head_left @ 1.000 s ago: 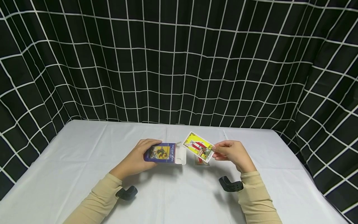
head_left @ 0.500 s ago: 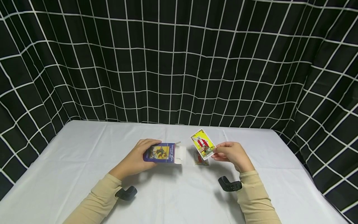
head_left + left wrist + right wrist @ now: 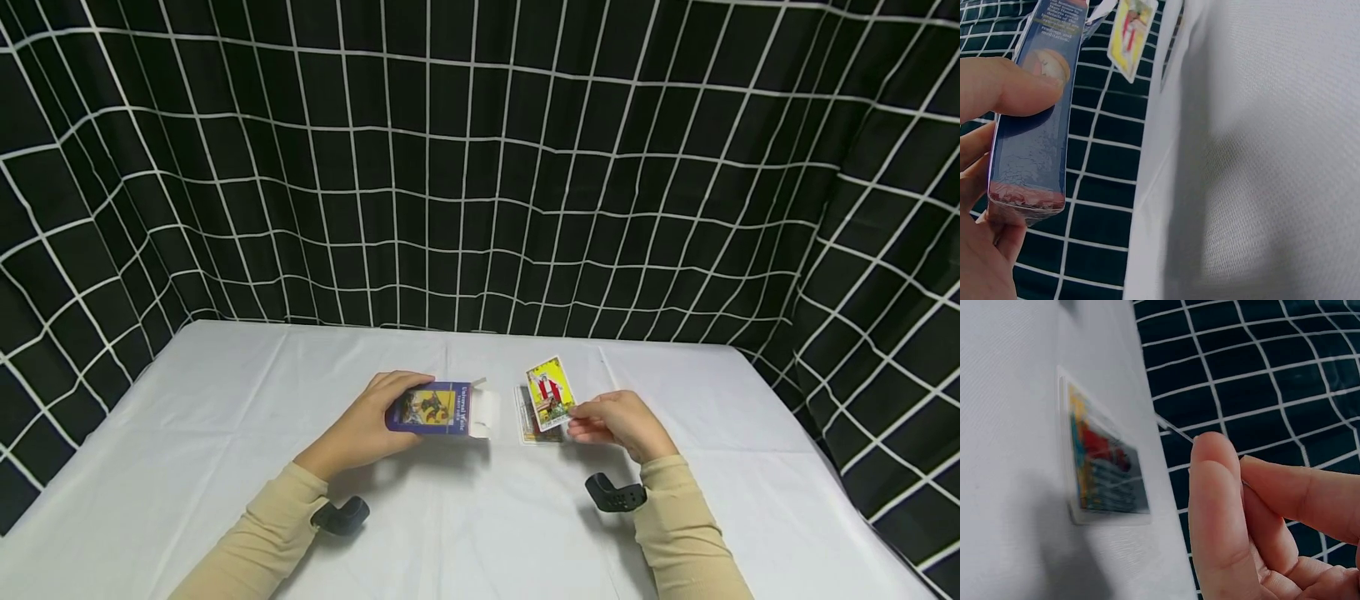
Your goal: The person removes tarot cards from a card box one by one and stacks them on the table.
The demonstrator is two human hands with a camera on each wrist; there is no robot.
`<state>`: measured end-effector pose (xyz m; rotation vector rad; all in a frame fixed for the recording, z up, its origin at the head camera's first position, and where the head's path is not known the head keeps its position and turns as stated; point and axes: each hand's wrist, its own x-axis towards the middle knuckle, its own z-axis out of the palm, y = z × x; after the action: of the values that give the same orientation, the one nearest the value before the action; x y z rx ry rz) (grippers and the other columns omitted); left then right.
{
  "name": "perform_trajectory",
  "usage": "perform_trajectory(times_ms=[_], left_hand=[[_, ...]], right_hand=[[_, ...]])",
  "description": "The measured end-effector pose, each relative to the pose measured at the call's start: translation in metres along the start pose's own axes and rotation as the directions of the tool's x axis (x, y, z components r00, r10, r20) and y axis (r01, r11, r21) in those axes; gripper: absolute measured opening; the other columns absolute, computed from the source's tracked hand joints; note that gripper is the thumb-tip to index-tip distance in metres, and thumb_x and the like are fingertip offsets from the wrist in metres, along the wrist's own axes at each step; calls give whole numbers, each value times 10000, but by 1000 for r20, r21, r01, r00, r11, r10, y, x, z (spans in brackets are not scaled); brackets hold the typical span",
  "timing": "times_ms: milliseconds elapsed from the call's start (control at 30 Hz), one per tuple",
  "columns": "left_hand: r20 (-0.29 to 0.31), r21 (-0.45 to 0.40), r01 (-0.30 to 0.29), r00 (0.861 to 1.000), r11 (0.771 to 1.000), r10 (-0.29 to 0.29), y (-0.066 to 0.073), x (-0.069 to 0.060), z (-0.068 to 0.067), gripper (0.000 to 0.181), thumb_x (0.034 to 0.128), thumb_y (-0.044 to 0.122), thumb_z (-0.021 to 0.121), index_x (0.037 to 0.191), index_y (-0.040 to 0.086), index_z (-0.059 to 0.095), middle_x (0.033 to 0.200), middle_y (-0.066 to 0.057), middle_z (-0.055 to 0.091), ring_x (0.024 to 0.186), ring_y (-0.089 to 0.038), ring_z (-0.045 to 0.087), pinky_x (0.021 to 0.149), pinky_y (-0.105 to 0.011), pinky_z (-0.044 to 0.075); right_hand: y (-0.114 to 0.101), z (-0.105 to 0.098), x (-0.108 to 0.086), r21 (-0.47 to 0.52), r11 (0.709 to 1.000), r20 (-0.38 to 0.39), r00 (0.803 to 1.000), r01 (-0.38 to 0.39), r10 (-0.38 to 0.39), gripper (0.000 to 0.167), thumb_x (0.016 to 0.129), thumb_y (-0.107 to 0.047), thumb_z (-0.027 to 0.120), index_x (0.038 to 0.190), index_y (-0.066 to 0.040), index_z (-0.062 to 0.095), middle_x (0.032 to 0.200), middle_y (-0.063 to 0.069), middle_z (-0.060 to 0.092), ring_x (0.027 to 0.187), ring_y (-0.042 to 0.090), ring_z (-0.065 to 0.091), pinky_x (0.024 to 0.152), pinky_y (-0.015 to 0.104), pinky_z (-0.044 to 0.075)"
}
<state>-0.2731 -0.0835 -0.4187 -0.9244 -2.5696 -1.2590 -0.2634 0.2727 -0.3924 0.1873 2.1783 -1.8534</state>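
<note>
My left hand (image 3: 367,427) grips a blue tarot card box (image 3: 429,408), its thumb along the narrow side (image 3: 1047,144) in the left wrist view. The box lies on its side above the table, its white end flap (image 3: 484,414) open to the right. With thumb and fingers, my right hand (image 3: 621,423) pinches a yellow tarot card (image 3: 550,392) showing a red-and-white robed figure. Below that card, a small pile of tarot cards (image 3: 1107,459) lies face up on the table; the held card partly covers it in the head view.
A white cloth (image 3: 465,517) covers the table. Behind and at both sides hangs a black curtain (image 3: 480,183) with a white grid. Dark camera mounts (image 3: 341,517) sit at both wrists.
The yellow card has moved right, away from the box flap, turned more upright and come lower over the pile. The left hand and box have stayed nearly still.
</note>
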Motion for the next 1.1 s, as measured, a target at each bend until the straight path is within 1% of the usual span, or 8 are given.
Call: perform_trajectory(times_ms=[233,333,633,767,900,1033,1100], left_hand=[[3,-4,-7,1000,1000,7,0,0,0,740,707,67,822,1393,110,550,1380,-94,566,1279,-293,458,1102,-538,382],[3,-9,-6,1000,1000,6,0,0,0,742,704,60,823,1392,109,551,1382,-90,566,1283,-293,455,1106,-536,378],[-1,-5,-9,1000,1000,9,0,0,0,737,707,64,825,1390,121,554,1379,-82,568,1274,-286,458,1095,-528,387],[-1,-4,-15,1000,1000,15,0,0,0,735,709,64,825,1390,109,552,1376,-90,568,1276,-291,458,1095,-530,387],[1,-3,-7,1000,1000,7,1,0,0,731,712,69,826,1389,124,555,1383,-97,563,1285,-293,455,1097,-529,388],[0,-3,-4,1000,1000,4,2,0,0,729,713,71,828,1387,127,557,1384,-97,563,1282,-289,457,1098,-527,389],[-1,-6,-3,1000,1000,3,3,0,-1,728,712,70,829,1386,127,558,1382,-96,565,1277,-285,459,1098,-524,389]], right_hand=[[11,0,8,-43,998,17,999,-50,50,315,921,-55,620,1111,191,568,662,18,713,613,75,696,623,222,592],[14,2,10,-50,997,21,998,-61,62,335,922,-69,625,1122,195,576,669,10,712,618,75,693,627,225,593],[21,6,15,-24,997,55,995,-79,81,279,928,-62,620,1075,175,603,655,-1,706,609,63,687,615,208,586],[23,8,15,-17,993,28,993,-116,117,207,917,-62,639,1003,126,638,626,0,697,583,61,678,589,200,579],[24,10,15,-36,988,-14,988,-151,151,144,908,-70,656,932,72,662,594,-5,685,550,54,663,558,192,567],[24,11,15,-73,982,-37,984,-176,174,139,912,-86,657,897,51,670,579,-11,665,516,44,643,532,184,555],[25,11,15,-94,978,-33,983,-185,182,146,917,-95,653,871,42,673,577,-11,654,502,40,634,522,181,549]])
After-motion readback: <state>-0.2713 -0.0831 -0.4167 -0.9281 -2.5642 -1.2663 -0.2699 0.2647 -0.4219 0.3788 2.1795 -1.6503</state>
